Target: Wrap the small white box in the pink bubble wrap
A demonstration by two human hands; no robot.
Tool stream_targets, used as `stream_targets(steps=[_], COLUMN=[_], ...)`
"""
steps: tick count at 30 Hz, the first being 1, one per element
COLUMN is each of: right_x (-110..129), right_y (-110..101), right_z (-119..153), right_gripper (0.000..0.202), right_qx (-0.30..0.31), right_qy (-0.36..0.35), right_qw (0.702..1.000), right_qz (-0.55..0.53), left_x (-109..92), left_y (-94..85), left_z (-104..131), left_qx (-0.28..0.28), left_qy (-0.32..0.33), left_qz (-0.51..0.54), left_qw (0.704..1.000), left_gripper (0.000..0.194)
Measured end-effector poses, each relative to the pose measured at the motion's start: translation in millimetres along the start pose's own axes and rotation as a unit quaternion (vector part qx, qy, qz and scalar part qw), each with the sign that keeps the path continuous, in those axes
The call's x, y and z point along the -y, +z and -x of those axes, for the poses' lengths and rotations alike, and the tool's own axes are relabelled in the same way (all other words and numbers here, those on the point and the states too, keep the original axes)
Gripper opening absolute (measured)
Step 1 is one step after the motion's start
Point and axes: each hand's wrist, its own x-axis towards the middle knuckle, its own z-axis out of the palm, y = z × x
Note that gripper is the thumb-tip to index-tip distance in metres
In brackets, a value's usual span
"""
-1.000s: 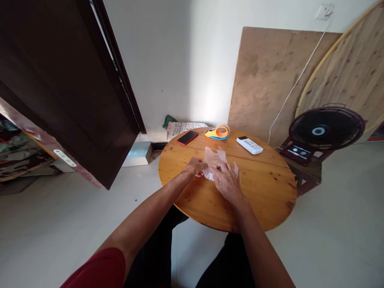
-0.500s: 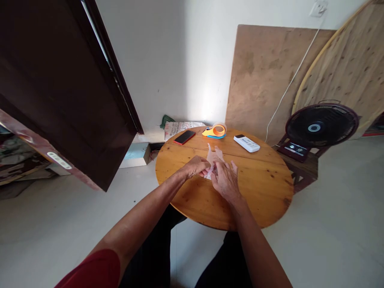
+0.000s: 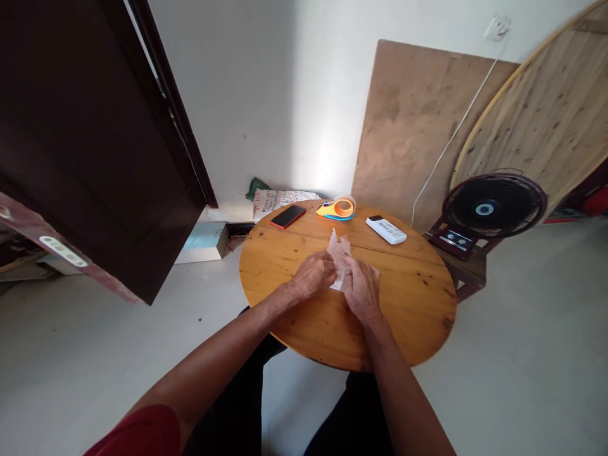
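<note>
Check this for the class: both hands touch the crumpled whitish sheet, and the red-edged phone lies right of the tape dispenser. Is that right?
No: the head view shows the red-edged phone lying left of the tape dispenser. The left hand and right hand do both touch the crumpled whitish sheet.

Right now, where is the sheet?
Just right of centre in the head view, the translucent sheet is between left hand and right hand, below the tape dispenser.

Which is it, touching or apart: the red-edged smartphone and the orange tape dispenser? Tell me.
Apart. The head view shows bare wooden tabletop between the smartphone and the tape dispenser.
</note>
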Motion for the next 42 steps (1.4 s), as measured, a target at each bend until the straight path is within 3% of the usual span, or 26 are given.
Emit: stream_targets(steps=[7, 13, 18, 25, 31, 34, 36, 42], right_x=[-12.1, -22.5, -21.9, -26.1, -30.9, -31.5, -31.9, -22.0], right_y=[-2.6, -5.0, -12.0, -14.9, -9.6, -6.4, -3.3, 6.3], right_z=[-1.3, -4.2, -9.7, -9.7, -7.3, -6.0, -5.2, -10.0], right_gripper=[0.032, 0.021, 0.032, 0.043, 0.043, 0.043, 0.044, 0.061], right_qx=[0.04, 0.114, 0.144, 0.188, 0.167, 0.112, 0.066, -0.015], right_qy=[0.106, 0.209, 0.288, 0.311, 0.296, 0.289, 0.307, 0.362], right_qw=[0.992, 0.968, 0.942, 0.93, 0.94, 0.951, 0.945, 0.842], right_qz=[0.063, 0.078, 0.092, 0.045, 0.041, -0.006, -0.094, -0.4], left_x=[2.8, 0.1, 2.6, 3.1, -1.5, -3.2, -3.9, -2.9], left_y=[-2.3, -7.8, -7.5, -6.7, -8.6, -9.3, -9.2, -5.9], left_z=[-0.2, 0.8, -1.8, -6.5, -7.0, -7.4, -7.6, -7.8], left_qx=[0.028, 0.041, 0.047, 0.044, 0.043, 0.046, 0.049, 0.049], left_qy=[0.052, 0.079, 0.108, 0.115, 0.115, 0.122, 0.123, 0.128], left_qz=[0.001, -0.017, -0.039, -0.073, -0.102, -0.114, -0.125, -0.134], left_qw=[0.998, 0.996, 0.992, 0.99, 0.987, 0.985, 0.983, 0.981], left_gripper=[0.017, 0.018, 0.017, 0.016, 0.015, 0.016, 0.015, 0.017])
